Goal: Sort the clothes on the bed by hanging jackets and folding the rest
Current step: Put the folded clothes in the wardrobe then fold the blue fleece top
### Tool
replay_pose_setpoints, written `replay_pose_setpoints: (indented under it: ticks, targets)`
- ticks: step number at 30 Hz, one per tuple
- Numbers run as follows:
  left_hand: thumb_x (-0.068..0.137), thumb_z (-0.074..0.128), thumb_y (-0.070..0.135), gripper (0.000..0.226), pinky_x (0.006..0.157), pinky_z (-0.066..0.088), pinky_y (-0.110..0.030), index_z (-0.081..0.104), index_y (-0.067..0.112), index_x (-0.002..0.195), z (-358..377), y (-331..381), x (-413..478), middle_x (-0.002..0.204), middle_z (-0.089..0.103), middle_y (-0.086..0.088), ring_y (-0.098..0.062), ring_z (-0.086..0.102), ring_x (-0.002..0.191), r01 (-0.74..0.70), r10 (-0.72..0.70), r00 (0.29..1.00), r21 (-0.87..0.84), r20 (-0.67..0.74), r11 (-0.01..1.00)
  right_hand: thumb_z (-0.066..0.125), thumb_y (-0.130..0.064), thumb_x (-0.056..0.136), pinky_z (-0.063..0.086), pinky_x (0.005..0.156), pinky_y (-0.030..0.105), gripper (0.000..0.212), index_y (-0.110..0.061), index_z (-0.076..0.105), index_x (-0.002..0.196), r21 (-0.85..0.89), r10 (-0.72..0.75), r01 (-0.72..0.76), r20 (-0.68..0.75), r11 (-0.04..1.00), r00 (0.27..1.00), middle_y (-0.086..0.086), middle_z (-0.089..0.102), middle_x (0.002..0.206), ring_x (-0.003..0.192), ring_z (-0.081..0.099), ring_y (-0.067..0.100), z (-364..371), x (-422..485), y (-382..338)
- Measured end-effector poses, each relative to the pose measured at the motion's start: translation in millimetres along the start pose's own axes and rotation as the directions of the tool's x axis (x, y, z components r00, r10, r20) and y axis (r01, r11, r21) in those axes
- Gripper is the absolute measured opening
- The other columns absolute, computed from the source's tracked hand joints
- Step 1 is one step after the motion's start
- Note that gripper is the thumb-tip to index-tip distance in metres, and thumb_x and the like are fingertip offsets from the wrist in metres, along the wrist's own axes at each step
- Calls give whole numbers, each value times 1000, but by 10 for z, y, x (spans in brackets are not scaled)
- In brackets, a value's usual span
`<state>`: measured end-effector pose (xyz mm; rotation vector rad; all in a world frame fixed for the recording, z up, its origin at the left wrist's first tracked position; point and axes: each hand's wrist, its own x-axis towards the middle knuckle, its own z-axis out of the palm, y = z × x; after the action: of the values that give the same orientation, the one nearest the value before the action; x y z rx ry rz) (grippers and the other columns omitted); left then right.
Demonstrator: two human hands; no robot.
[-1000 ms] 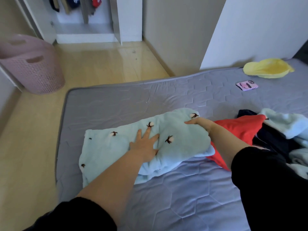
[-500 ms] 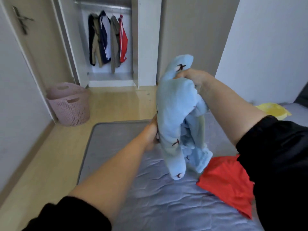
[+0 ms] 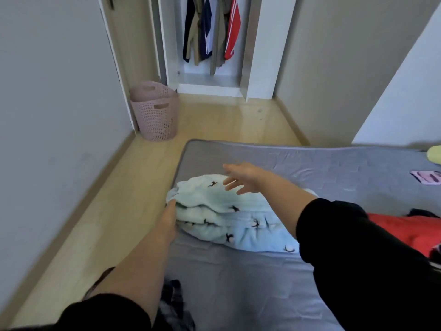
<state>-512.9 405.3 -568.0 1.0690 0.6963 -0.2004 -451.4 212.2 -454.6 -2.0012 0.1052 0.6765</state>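
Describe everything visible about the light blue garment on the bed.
The light blue garment looks like soft fleece, dotted with small dark-and-white motifs. It lies folded in stacked layers near the far-left corner of the grey mattress. The left hand touches its left edge; the right hand hovers open above it.

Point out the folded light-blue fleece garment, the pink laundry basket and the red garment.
folded light-blue fleece garment (image 3: 216, 203), head view, top fold.
pink perforated plastic laundry basket (image 3: 158, 123), head view, front wall.
red fabric garment (image 3: 405, 231), head view, exposed middle.
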Motion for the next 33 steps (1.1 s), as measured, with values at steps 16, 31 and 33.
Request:
replay_pose_setpoints:
  ticks: [16,31,33]
  targets:
    - [93,40,53,47,85,44,-35,58,19,120,-189,-298,507,121,59,-4,-27,55,111,-340,237,893,919,382,-200,57,-21,85,39,92,36,57,-21,38,139,-915,-403,107,-65,390,913,8,52,123,110,50,28,374,536,1249]
    - [88,52,37,32,70,43,-33,54,9,103,-99,-61,888,105,60,-9,-23,55,86,-188,424,904,947,63,262,35,-41,99,25,108,46,50,-17,39,142,-832,-387,-5,-264,555,884,14,39,144,132,35,30,370,1047,807]
    - [87,54,38,44,85,45,-37,52,9,120,-70,3,997,118,55,-10,-28,54,105,-204,470,880,943,60,262,23,-53,97,6,114,54,64,-24,11,153,-884,-282,-56,-207,464,937,10,12,159,145,11,28,543,1092,1069]
